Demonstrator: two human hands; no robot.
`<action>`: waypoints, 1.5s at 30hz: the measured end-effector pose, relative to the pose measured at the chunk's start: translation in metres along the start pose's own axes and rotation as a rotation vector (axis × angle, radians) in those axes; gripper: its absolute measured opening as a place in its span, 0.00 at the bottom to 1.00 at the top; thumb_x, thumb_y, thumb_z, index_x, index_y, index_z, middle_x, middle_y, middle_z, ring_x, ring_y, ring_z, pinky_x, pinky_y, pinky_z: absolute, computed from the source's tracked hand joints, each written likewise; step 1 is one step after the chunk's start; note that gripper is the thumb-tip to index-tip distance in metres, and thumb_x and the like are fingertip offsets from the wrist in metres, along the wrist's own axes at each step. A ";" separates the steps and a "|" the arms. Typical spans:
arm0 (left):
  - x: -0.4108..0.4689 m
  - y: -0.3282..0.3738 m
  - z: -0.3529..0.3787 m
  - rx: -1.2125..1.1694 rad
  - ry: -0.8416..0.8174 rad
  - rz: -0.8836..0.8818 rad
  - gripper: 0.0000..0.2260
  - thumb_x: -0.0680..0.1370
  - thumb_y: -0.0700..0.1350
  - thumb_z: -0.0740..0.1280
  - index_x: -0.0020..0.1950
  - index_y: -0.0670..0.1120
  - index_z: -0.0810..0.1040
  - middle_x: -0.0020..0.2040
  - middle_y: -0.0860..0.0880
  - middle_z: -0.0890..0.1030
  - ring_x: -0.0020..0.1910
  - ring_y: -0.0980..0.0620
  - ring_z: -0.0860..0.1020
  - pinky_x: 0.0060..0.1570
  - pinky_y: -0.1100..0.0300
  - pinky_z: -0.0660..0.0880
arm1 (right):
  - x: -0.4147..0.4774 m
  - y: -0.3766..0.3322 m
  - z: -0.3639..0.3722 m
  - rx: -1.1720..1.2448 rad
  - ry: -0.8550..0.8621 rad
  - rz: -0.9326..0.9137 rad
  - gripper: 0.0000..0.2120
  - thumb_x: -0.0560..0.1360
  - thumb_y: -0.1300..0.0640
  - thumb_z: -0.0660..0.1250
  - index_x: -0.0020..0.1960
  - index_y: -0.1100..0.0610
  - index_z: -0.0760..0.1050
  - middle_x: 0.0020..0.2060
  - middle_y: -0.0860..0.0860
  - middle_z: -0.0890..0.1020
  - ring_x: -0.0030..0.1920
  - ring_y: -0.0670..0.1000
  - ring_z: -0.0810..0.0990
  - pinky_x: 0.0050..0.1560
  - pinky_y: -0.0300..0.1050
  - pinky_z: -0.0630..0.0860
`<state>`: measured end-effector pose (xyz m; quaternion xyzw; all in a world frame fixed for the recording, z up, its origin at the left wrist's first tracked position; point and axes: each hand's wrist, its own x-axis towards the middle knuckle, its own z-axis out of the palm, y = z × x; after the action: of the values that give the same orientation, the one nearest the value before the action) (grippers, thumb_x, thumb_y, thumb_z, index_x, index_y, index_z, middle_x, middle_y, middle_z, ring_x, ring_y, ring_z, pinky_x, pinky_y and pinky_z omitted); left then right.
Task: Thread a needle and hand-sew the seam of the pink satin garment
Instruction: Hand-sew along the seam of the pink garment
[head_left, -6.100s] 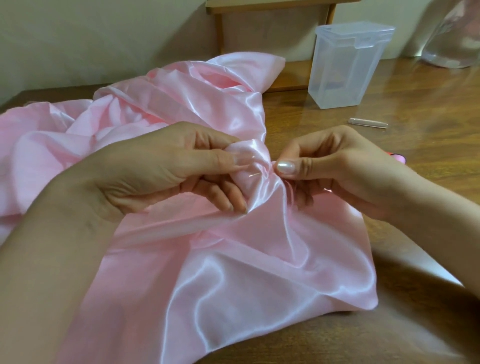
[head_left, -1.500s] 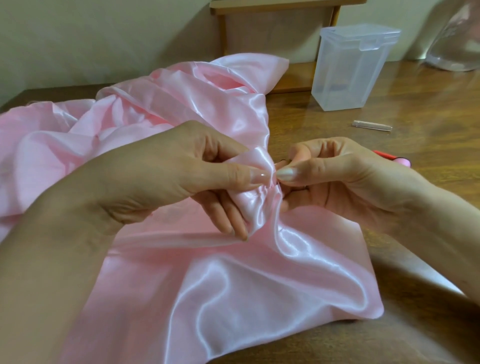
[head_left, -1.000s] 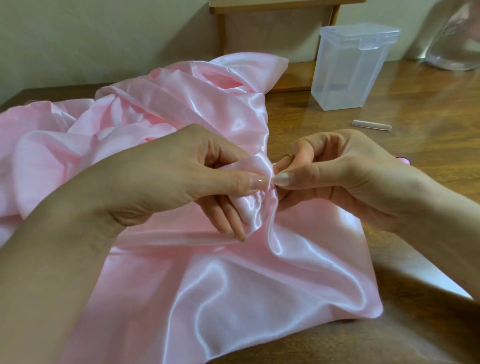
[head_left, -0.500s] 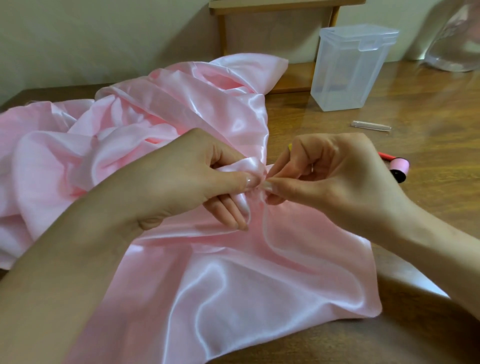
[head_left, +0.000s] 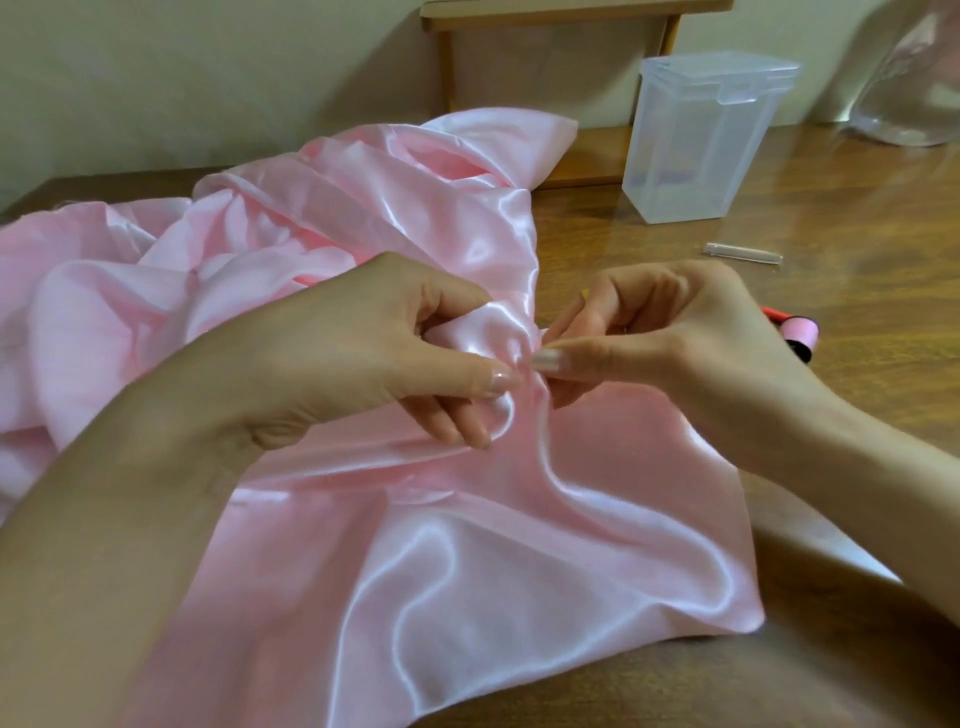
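The pink satin garment (head_left: 467, 561) lies spread and bunched over the wooden table (head_left: 831, 270). My left hand (head_left: 358, 358) pinches a raised fold of the satin between thumb and fingers at the middle. My right hand (head_left: 670, 338) meets it from the right, with thumb and forefinger pinched together at the fold's edge. The needle itself is too small to make out between the fingertips. A pink thread spool (head_left: 800, 338) lies just behind my right hand, partly hidden.
A clear plastic box (head_left: 701, 140) with a lid stands at the back right. A small clear needle tube (head_left: 743, 254) lies on the table in front of it. A wooden stand (head_left: 550, 10) is against the wall, a clear bag (head_left: 914, 78) at far right.
My right hand has turned and risen slightly at the fold, and the thread spool behind it has come into view. The left hand keeps its pinch on the satin.
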<state>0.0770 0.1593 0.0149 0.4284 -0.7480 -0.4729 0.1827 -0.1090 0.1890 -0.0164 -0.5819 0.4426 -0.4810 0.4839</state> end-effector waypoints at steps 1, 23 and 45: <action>-0.001 0.001 -0.001 0.001 -0.016 -0.009 0.07 0.70 0.35 0.70 0.47 0.35 0.80 0.29 0.43 0.82 0.28 0.52 0.82 0.27 0.67 0.75 | 0.001 0.000 -0.002 0.021 -0.012 0.025 0.07 0.56 0.61 0.75 0.28 0.62 0.77 0.33 0.62 0.82 0.32 0.54 0.82 0.36 0.42 0.80; 0.001 0.001 0.015 0.273 -0.081 -0.072 0.07 0.71 0.39 0.71 0.35 0.39 0.77 0.25 0.47 0.79 0.26 0.53 0.81 0.26 0.65 0.75 | -0.001 -0.001 -0.007 -0.796 -0.273 -0.117 0.09 0.65 0.58 0.78 0.32 0.54 0.77 0.27 0.48 0.75 0.32 0.46 0.71 0.33 0.43 0.68; 0.001 0.000 0.003 0.027 -0.026 -0.018 0.19 0.67 0.40 0.72 0.45 0.25 0.73 0.27 0.42 0.81 0.25 0.53 0.81 0.24 0.67 0.73 | 0.000 -0.005 -0.012 -0.609 -0.212 -0.032 0.08 0.70 0.64 0.73 0.33 0.58 0.78 0.28 0.52 0.79 0.27 0.44 0.76 0.33 0.43 0.74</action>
<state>0.0742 0.1598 0.0130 0.4314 -0.7528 -0.4696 0.1631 -0.1204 0.1881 -0.0104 -0.7535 0.5043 -0.2708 0.3234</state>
